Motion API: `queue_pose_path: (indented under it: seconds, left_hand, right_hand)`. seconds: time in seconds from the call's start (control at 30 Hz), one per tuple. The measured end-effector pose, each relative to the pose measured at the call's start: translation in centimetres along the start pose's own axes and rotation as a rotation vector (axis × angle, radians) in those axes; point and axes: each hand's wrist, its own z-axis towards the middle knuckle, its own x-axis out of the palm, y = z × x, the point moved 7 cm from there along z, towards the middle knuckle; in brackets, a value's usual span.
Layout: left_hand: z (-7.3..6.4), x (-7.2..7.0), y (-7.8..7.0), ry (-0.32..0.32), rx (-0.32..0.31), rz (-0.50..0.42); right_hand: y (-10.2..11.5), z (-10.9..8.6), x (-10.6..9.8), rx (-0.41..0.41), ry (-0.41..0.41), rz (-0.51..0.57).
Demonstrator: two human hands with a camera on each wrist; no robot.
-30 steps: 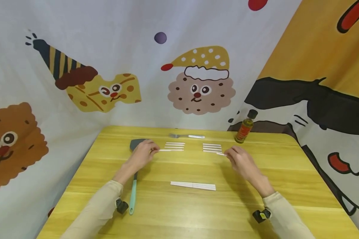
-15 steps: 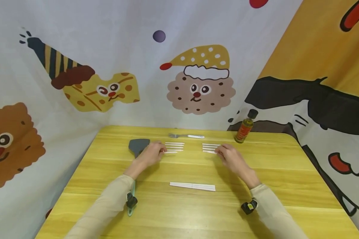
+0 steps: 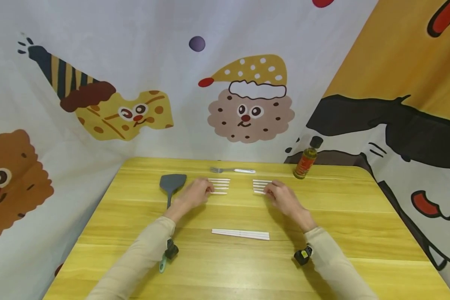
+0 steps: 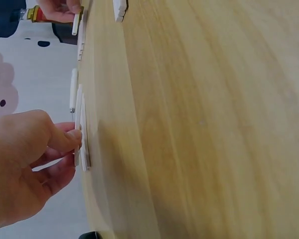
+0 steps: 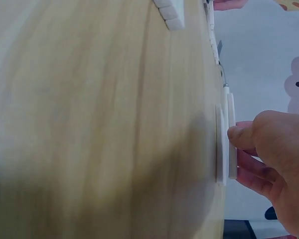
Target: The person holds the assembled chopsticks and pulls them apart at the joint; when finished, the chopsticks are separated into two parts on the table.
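Observation:
Between thumb and fingers my left hand (image 3: 195, 193) pinches a short white stick (image 4: 78, 112), low at the near side of the left row of similar sticks (image 3: 220, 185). The right hand (image 3: 283, 198) likewise pinches a short white stick (image 5: 232, 159), beside the near side of the right row (image 3: 260, 186). Both rows lie parallel, with a gap of wood between them. Closer to me, several more white sticks (image 3: 241, 234) lie packed side by side, a seam running across their middle.
A grey spatula (image 3: 172, 182) with a mint handle lies partly under my left arm. Behind the rows is a fork (image 3: 232, 170) with a white handle. A dark-capped bottle (image 3: 305, 163) stands at the back right, before a cartoon-printed cloth (image 3: 195, 96).
Both hands have moved inward, towards each other, carrying their sticks up to the near sides of the two rows. The spatula's head and neck, partly covered before, now show.

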Motion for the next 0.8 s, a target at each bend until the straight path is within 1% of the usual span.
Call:
queue_pose_path:
  seconds: [0.23,0.5,0.8]
  left_hand:
    - [0.3,0.8,0.2,0.028,-0.032,-0.045]
    - [0.6,1.3,0.6,0.042,-0.064,-0.051]
    - [0.6,1.2,0.6,0.035,-0.059,-0.064]
  right_hand:
    - [-0.7,0.0,1.0,0.028,0.009,0.001]
    - [-1.0,0.0,1.4,0.053,0.044,-0.007]
    - [-1.1,0.1,1.3,0.047,0.044,-0.01]
